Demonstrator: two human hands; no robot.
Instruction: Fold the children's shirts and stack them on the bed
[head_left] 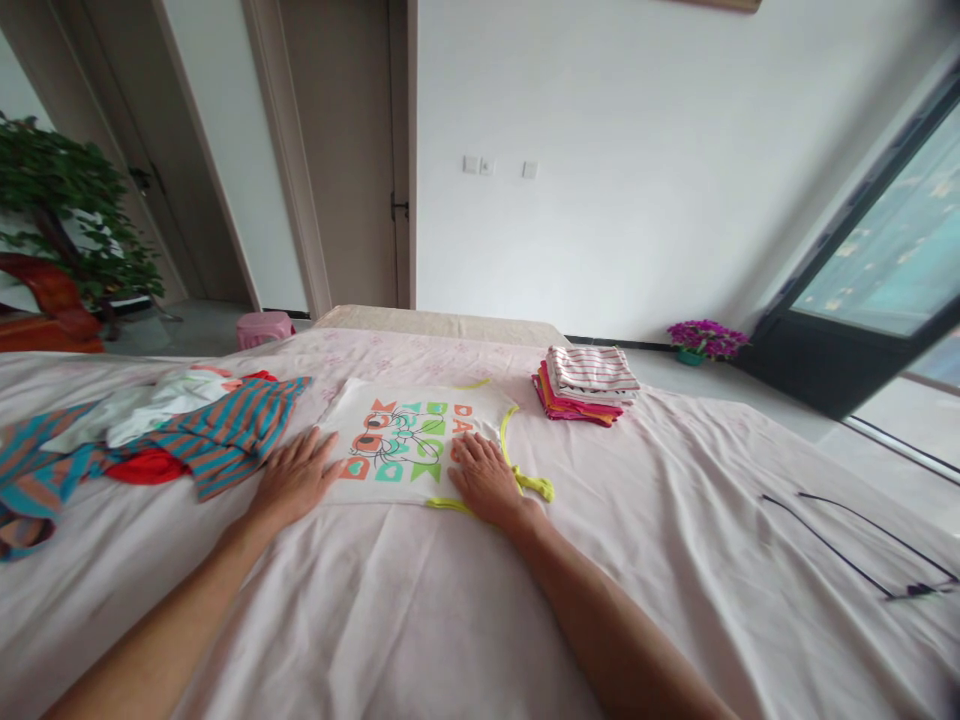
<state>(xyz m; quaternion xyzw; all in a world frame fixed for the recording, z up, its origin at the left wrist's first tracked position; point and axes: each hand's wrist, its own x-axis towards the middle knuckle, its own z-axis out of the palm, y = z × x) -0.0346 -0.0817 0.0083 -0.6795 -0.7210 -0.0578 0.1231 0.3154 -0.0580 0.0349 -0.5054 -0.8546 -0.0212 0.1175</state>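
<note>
Centre frame, both hands lie flat with fingers spread, gripping nothing: left hand point(295, 480) and right hand point(486, 478) press the edges of a printed shirt point(409, 440) on the bed point(675, 520). The hands cover part of its print. A clothes heap point(150, 430) at left is cut off; a folded stack point(585, 385) sits upper right.

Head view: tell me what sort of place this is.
Probably a bedroom in a home: a pink-sheeted bed, a stack of folded clothes on it, loose garments heaped at the left, and a door behind.
</note>
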